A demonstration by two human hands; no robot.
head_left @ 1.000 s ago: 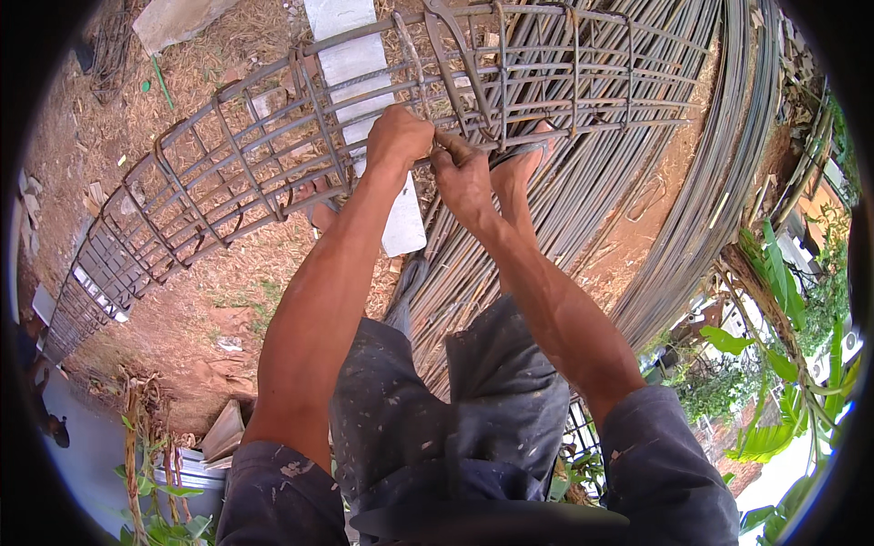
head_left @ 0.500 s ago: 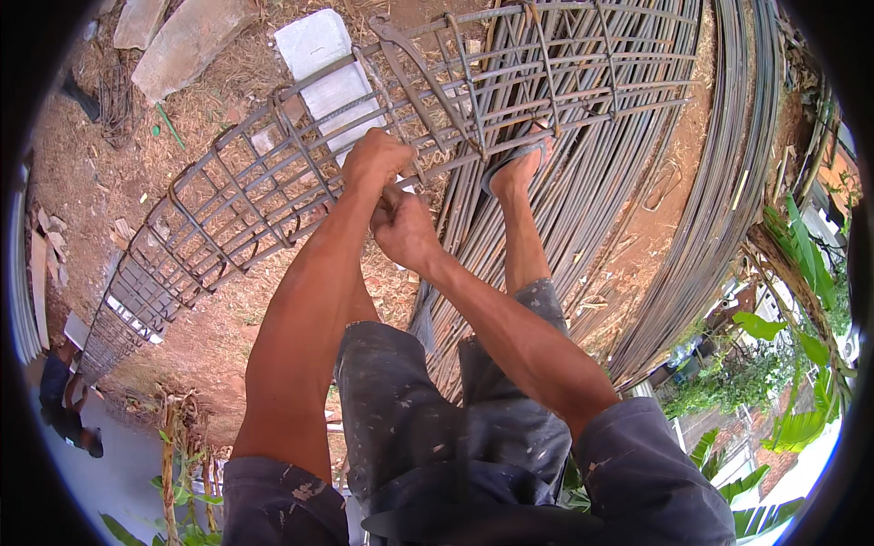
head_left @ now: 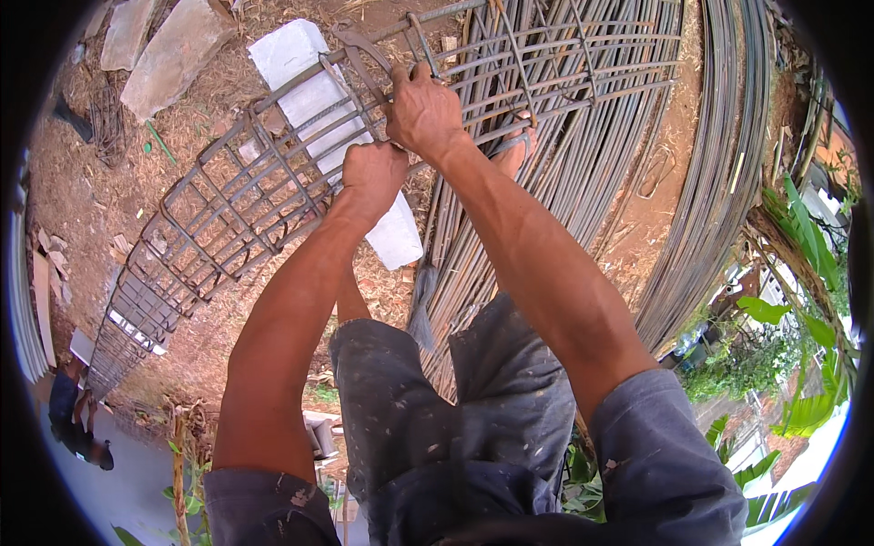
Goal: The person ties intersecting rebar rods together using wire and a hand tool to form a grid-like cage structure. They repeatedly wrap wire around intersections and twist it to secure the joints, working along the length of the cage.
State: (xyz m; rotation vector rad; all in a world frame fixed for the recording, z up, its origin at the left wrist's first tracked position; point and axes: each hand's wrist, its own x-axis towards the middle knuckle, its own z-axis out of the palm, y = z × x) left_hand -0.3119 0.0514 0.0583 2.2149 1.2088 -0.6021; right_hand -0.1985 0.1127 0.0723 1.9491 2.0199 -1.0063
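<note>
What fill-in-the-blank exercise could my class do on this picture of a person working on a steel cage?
1. Both hands grip the rebar cage, which lies on the ____.
2. The left hand sits ____ the right hand in the picture.
3. Under the cage lies a ____ block.

Missing words: ground; below; white

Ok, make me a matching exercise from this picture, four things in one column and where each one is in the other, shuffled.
Things:
1. left hand
2. right hand
3. white block
4. bundle of long steel rods

Places:
A. lying on the ground right of the cage
B. under the rebar cage
C. gripping a cage bar, higher up
D. closed on the cage, just below the other hand

Pairs: 1-D, 2-C, 3-B, 4-A
</note>
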